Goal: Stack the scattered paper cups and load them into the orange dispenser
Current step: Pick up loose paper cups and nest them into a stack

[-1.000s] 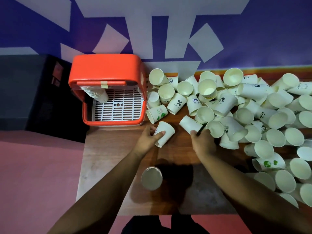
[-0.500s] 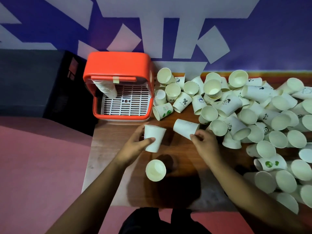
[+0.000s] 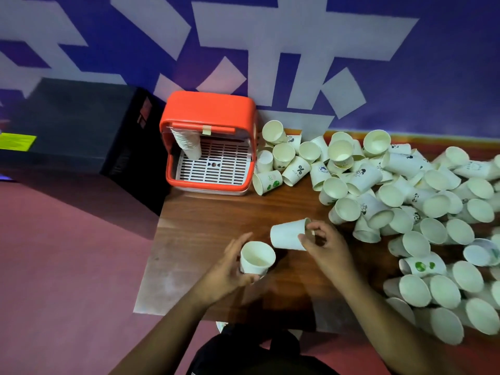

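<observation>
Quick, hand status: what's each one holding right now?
Left hand: holding an upright paper cup.
Right hand: holding a sideways paper cup.

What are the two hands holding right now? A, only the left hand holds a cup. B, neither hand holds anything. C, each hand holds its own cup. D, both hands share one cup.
C: the left hand grips an upright cup with its mouth facing up, while the right hand pinches a sideways cup by its rim end.
</observation>
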`<state>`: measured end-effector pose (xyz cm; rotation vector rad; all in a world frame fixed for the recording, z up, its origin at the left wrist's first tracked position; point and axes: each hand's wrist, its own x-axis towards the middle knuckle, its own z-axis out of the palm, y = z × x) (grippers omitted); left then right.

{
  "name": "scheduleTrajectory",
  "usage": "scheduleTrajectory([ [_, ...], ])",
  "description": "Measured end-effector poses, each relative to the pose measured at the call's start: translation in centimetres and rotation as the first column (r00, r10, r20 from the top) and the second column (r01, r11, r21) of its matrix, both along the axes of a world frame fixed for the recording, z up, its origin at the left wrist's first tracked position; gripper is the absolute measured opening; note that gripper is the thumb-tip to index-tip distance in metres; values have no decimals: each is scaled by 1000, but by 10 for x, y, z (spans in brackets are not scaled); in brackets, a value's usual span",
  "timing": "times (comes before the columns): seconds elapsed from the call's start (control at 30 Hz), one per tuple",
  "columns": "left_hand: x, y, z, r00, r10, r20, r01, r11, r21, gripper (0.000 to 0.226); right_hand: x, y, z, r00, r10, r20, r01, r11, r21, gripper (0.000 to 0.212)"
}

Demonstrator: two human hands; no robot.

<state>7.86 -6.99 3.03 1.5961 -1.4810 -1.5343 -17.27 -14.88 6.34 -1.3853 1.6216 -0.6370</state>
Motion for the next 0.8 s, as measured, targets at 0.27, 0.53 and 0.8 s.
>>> scheduleTrajectory([
  [0.27, -12, 0, -22, 989, 66, 130, -43, 984, -172, 75, 2, 11, 10, 996, -66, 65, 66, 998, 9, 34],
  [0.53, -5, 6, -38, 981, -79, 179, 112, 976, -184, 75, 1, 19, 8, 997, -56, 45, 55, 998, 8, 47],
  [0.8, -11, 6, -47, 1000, 6, 22, -4, 997, -81, 72, 6, 23, 14, 1000, 3, 10, -3, 1000, -17, 55],
])
